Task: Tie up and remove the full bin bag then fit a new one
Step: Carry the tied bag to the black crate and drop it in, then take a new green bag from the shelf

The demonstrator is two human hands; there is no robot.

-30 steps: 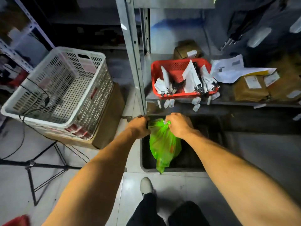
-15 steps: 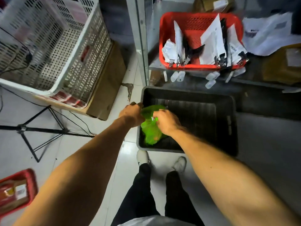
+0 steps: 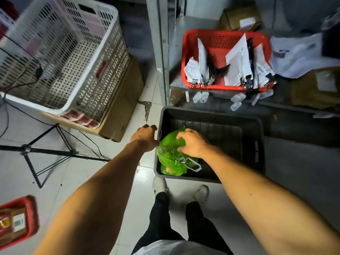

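Observation:
A full green bin bag (image 3: 168, 159) lies inside a black plastic tub (image 3: 257, 150) on the floor, in the tub's near left corner. A white plastic loop (image 3: 192, 164) lies on the bag's near side. My right hand (image 3: 193, 142) sits on top of the bag, with fingers and thumb clasping its upper part. My left hand (image 3: 145, 137) is just outside the tub's left rim with its fingers curled. What they hold is hidden. No fresh bag is in view.
A metal shelf post (image 3: 160, 52) stands behind the tub, with a red basket (image 3: 226, 36) of papers and clips on the low shelf. A white crate (image 3: 64, 52) on a cardboard box stands at the left, with a black stand (image 3: 36, 150) below it. My feet (image 3: 160, 184) stand at the tub's front.
The green bag, held up by both hands a second ago, now lies in the tub. My right hand moved onto its top. My left hand shifted left to the rim.

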